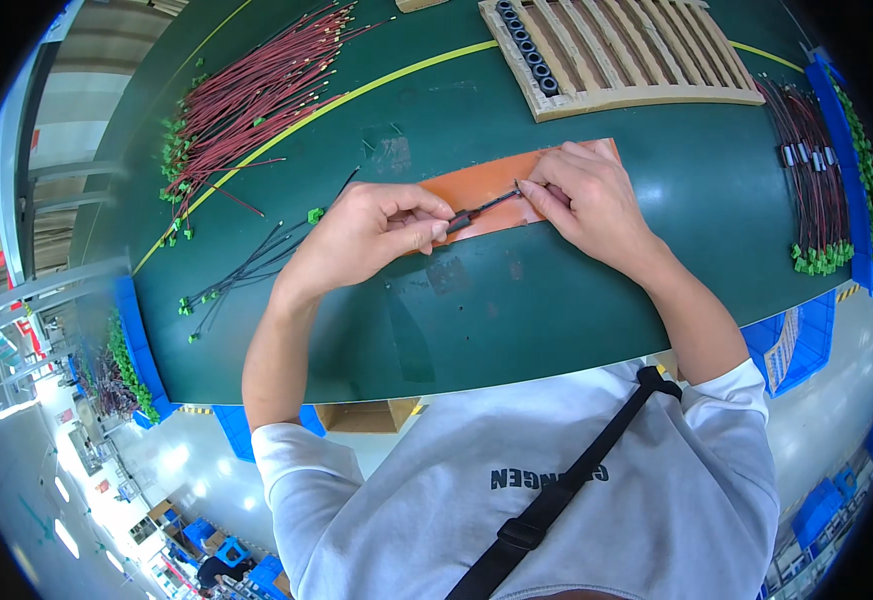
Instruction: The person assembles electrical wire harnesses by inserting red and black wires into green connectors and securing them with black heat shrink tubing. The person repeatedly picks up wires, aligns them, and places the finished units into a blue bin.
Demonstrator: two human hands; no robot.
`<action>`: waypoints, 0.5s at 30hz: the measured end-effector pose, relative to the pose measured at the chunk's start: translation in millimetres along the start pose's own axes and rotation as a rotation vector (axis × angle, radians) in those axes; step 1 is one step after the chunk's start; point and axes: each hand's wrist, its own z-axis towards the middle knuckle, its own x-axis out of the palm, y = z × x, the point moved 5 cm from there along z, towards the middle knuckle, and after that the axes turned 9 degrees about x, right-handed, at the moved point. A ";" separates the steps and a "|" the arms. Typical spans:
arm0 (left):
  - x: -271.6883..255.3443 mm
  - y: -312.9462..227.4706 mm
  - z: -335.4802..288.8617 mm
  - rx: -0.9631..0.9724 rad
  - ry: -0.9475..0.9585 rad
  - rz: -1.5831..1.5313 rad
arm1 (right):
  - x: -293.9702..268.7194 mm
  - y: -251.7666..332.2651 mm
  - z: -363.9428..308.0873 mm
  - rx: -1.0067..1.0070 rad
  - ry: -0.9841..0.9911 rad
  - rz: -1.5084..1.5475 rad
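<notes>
Over an orange mat (546, 160) on the green table, my two hands hold a thin black wire (496, 201) between them. My left hand (371, 232) is closed, its thumb and fingers pinching the wire beside a short black sleeve-like piece (459, 221). My right hand (588, 198) pinches the wire's other end between thumb and forefinger; the very tip is partly hidden. Left of my left hand lie several loose black wires (246, 268) with small green connectors. One green connector (315, 215) sits close to my left wrist.
A pile of dark red wires (256, 100) with green connectors lies at the far left. At the back right stands a slatted wooden tray (646, 98) with a row of black rings (528, 50). Bundled wires (811, 175) lie at the right beside a blue bin (861, 190).
</notes>
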 end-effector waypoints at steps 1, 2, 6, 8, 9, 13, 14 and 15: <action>-1.3 -4.2 -1.5 0.005 -0.034 0.075 | -0.6 0.5 0.0 -0.001 0.001 -0.005; -2.1 -6.5 -2.7 0.058 -0.089 0.155 | -0.8 0.5 -0.5 0.003 0.000 -0.005; 2.7 -6.5 -9.9 0.267 -0.281 0.481 | -0.2 1.2 -0.7 0.004 -0.002 0.004; 10.5 -6.9 -10.6 0.350 -0.367 0.610 | 0.2 0.6 -1.0 0.012 -0.002 -0.005; 15.9 -9.0 -11.7 0.377 -0.416 0.658 | 0.3 0.3 -0.7 0.017 -0.001 -0.014; 26.0 -5.4 -15.5 0.473 -0.564 0.811 | 0.1 0.3 -0.9 0.015 0.000 -0.011; 25.5 -3.9 -16.0 0.458 -0.566 0.770 | 0.5 -0.1 -0.9 0.016 0.001 -0.015; 25.0 -2.5 -16.5 0.443 -0.568 0.730 | 0.9 -0.4 -1.0 0.016 0.001 -0.019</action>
